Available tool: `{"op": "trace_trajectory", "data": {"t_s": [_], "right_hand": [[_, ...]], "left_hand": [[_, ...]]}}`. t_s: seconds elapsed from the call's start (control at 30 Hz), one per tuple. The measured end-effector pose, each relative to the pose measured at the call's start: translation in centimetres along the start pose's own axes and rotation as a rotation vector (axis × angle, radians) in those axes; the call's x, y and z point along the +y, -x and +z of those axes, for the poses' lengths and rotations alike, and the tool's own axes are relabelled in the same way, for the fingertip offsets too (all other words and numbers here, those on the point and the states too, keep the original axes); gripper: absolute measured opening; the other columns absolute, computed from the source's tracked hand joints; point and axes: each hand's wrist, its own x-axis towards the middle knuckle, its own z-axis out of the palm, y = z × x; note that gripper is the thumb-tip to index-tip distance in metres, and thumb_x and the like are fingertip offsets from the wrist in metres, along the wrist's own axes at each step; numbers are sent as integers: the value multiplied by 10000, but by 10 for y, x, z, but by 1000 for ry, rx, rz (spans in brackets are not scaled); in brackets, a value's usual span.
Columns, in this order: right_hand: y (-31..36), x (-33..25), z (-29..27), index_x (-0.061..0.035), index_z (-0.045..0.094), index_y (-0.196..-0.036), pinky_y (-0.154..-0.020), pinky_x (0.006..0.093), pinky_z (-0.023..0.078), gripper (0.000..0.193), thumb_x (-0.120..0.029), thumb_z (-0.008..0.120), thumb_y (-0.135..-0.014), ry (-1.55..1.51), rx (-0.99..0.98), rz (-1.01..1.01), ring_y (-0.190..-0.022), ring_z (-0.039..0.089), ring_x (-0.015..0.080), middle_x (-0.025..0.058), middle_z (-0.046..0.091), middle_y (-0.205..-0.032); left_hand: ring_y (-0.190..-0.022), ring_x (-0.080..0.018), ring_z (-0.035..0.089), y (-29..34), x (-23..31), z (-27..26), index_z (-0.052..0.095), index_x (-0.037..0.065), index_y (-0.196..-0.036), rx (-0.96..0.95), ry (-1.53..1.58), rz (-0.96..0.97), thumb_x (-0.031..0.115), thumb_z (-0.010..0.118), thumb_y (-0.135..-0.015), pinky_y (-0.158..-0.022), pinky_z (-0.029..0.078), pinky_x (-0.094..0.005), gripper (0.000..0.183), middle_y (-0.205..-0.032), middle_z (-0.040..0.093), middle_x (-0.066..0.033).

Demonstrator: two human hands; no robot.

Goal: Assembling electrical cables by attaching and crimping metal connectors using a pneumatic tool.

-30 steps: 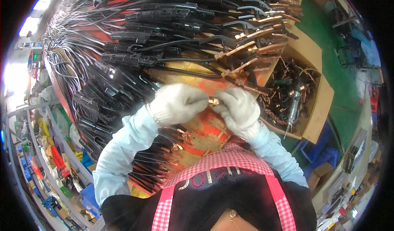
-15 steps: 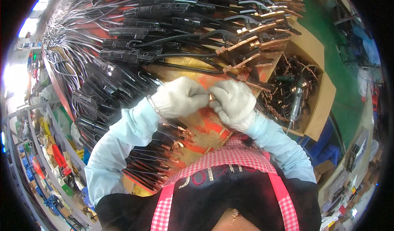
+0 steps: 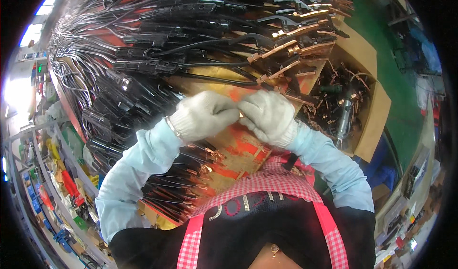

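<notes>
My left hand (image 3: 204,115) and my right hand (image 3: 268,116), both in white knit gloves, meet over the worktable (image 3: 238,149). The fingers of each are closed in a pinch, tip to tip. Between them only a sliver of a small copper-coloured part (image 3: 241,115) shows; the gloves hide the rest, so its kind is unclear. Just beyond the hands lie black-handled electrode holders (image 3: 267,75) with copper jaws, springs and levers. Below my left wrist, black rods with bare copper ends (image 3: 207,154) lie in a bunch.
At the right stands an open cardboard box (image 3: 374,121) of copper and black parts, with a silver power screwdriver (image 3: 344,121) lying on them. Black handles (image 3: 148,66) and grey cables (image 3: 71,44) crowd the far left. Shelves of coloured goods (image 3: 67,183) line the left side.
Both hands have shifted slightly to the left, still pinched together. The small copper-coloured part between them shows less now, as my right fingers have curled further over it.
</notes>
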Motion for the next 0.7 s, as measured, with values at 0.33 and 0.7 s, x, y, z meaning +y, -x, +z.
{"op": "trace_trajectory", "data": {"t_s": [0.33, 0.7], "right_hand": [[-5, -2, -4, -110, 627, -963, -639, 415, 513, 213, -262, 713, -841, -23, -13, -6, -783, 630, 282, 62, 604, -835], [-2, 1, 2, -105, 618, -968, -655, 428, 511, 222, -258, 712, -837, -12, 12, -12, -803, 628, 282, 62, 601, -843]], "left_hand": [[-643, -323, 681, 7, -21, 16, 688, 143, -857, 276, -695, 263, 360, 644, -905, -576, 533, -454, 227, -710, 685, -98], [-686, -333, 691, -1, -6, 15, 650, 115, -830, 122, -799, 210, 338, 665, -876, -587, 527, -468, 228, -694, 679, -111]]}}
